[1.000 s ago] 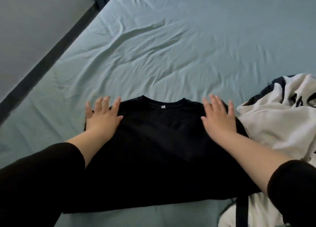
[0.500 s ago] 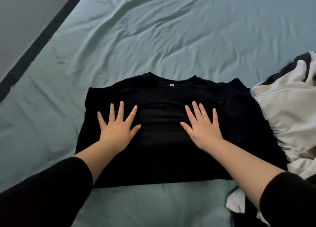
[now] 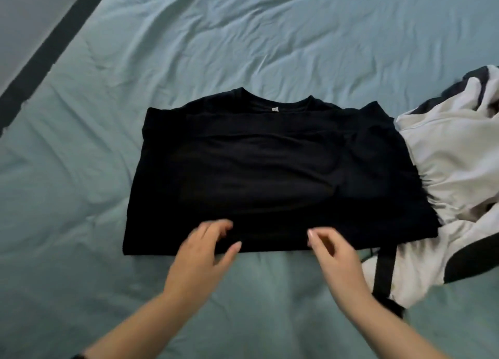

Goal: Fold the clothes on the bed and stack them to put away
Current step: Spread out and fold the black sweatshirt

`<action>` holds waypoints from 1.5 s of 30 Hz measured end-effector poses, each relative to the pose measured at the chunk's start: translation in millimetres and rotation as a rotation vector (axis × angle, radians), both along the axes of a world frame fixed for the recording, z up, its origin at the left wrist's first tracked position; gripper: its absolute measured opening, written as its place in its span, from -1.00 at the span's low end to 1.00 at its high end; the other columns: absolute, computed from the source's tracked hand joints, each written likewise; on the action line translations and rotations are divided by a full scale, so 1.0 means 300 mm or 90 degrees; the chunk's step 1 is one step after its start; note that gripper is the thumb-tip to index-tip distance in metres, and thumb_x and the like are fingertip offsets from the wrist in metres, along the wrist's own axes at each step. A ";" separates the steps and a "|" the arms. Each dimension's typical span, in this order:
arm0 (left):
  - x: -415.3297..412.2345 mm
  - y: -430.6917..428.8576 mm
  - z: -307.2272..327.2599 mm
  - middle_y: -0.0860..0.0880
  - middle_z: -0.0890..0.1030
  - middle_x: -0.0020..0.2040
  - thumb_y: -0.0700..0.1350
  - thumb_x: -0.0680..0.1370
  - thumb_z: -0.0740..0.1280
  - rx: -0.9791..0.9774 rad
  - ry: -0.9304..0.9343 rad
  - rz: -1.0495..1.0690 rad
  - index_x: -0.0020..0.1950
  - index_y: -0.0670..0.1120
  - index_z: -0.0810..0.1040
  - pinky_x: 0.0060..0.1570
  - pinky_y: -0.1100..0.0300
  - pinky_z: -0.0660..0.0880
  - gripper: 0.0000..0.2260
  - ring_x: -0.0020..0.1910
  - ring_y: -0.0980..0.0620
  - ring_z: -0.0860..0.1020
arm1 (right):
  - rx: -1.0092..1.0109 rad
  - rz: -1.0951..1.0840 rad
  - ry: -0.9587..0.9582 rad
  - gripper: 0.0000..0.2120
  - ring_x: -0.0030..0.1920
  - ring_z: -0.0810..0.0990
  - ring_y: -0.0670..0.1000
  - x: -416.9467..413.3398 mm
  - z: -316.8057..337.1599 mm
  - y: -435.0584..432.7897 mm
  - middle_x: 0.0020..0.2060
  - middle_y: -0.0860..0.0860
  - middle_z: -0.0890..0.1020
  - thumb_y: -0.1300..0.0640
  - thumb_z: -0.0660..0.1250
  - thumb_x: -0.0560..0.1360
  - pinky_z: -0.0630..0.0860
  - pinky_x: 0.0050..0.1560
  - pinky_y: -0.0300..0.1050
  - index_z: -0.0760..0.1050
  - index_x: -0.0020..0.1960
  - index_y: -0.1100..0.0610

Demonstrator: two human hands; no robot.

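- Black shirt [image 3: 270, 169] flat on bed [image 3: 270, 34], long axis left-right, collar far side.
- Left grip [image 3: 205, 248], right grip [image 3: 332, 253] both over near hem, equally near; fingers loosely curled, apart, holding nothing.

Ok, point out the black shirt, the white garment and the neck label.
black shirt [image 3: 270, 175], head view, centre of the folded front.
white garment [image 3: 445, 153], head view, flat pale panel right of the shirt.
neck label [image 3: 275, 109], head view, the small white tag inside the collar.
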State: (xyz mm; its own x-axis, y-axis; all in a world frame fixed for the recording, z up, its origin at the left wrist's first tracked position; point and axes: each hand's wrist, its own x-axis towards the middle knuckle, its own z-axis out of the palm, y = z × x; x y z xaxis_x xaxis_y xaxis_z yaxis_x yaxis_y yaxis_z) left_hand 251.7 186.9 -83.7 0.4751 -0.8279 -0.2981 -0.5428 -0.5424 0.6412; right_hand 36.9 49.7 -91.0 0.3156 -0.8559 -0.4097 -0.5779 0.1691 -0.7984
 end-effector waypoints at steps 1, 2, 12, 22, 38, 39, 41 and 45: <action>-0.043 0.028 0.036 0.14 0.64 -0.07 0.32 0.43 0.29 0.044 0.223 0.152 0.13 0.02 0.56 -0.10 0.36 0.48 -0.54 -0.07 0.14 0.60 | 0.191 -0.136 -0.041 -0.68 -0.11 0.65 0.06 -0.026 0.009 0.057 -0.21 -0.03 0.70 -0.16 0.29 0.48 0.56 -0.12 -0.21 0.59 -0.02 0.09; -0.075 0.053 0.052 0.08 0.66 -0.19 0.30 0.41 0.31 0.108 0.429 0.298 0.05 -0.06 0.58 -0.24 0.33 0.49 -0.53 -0.20 0.11 0.62 | 0.376 -0.237 -0.077 -0.65 -0.16 0.68 0.09 -0.056 0.010 0.104 -0.23 0.03 0.72 -0.13 0.29 0.50 0.56 -0.17 -0.16 0.58 -0.01 0.16; 0.047 -0.028 -0.028 -0.07 0.65 0.09 -0.05 0.52 0.41 -0.235 0.867 0.921 0.06 -0.09 0.58 -0.17 0.14 0.57 -0.82 -0.05 0.03 0.63 | 0.487 -0.680 -0.493 -0.68 0.02 0.66 0.05 0.024 -0.049 -0.067 0.04 0.08 0.68 0.00 0.44 0.45 0.61 -0.11 -0.03 0.55 0.13 0.13; 0.192 0.246 0.006 -0.06 0.48 0.37 -0.08 0.64 0.20 -0.170 0.745 0.928 -0.09 -0.03 0.48 0.21 0.09 0.41 -0.86 0.35 0.01 0.46 | 0.497 -0.672 -0.380 -0.58 0.08 0.58 0.12 -0.035 -0.020 0.086 0.28 0.10 0.54 0.11 0.29 0.57 0.54 0.01 0.02 0.35 0.41 0.08; 0.078 0.610 0.015 -0.08 0.50 0.36 0.03 0.60 0.26 -0.079 0.747 0.946 -0.02 0.00 0.53 0.23 0.09 0.42 -0.87 0.27 -0.01 0.50 | 0.611 -0.676 -0.260 -0.62 0.04 0.59 0.14 -0.156 0.043 0.593 0.10 0.18 0.59 0.03 0.26 0.57 0.52 0.12 0.07 0.39 0.34 0.16; 0.031 0.591 0.017 -0.09 0.52 0.34 0.07 0.57 0.29 -0.075 0.783 0.925 0.02 -0.01 0.55 0.19 0.10 0.44 -0.82 0.22 -0.01 0.53 | 0.623 -0.634 -0.235 -0.60 0.01 0.60 0.13 -0.153 0.046 0.599 0.05 0.20 0.60 -0.03 0.27 0.56 0.53 0.08 0.04 0.39 0.32 0.15; -0.097 0.537 0.022 -0.12 0.51 0.35 0.12 0.53 0.32 -0.028 0.855 0.864 0.17 -0.03 0.56 0.20 0.10 0.43 -0.69 0.24 -0.05 0.52 | 0.662 -0.550 -0.179 -0.55 0.00 0.62 0.11 -0.142 0.055 0.613 0.03 0.20 0.62 -0.16 0.26 0.52 0.52 0.06 0.01 0.39 0.25 0.12; -0.384 0.419 0.024 -0.16 0.45 0.38 -0.03 0.52 0.39 0.117 0.952 0.750 0.11 -0.04 0.52 0.07 0.07 0.49 -0.79 0.16 -0.08 0.55 | 0.632 -0.675 -0.252 -0.55 0.00 0.59 0.09 -0.159 0.067 0.564 0.03 0.11 0.60 -0.13 0.34 0.48 0.47 0.14 -0.01 0.45 0.25 0.12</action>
State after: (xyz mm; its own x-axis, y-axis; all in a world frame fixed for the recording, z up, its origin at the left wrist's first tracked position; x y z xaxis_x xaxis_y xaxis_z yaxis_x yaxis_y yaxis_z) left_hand 136.4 312.4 -76.4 0.0004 -0.2397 -0.9709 0.9586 -0.2762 0.0686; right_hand -10.8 218.7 -70.9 -0.0284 -0.1852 -0.9823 0.3748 0.9090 -0.1822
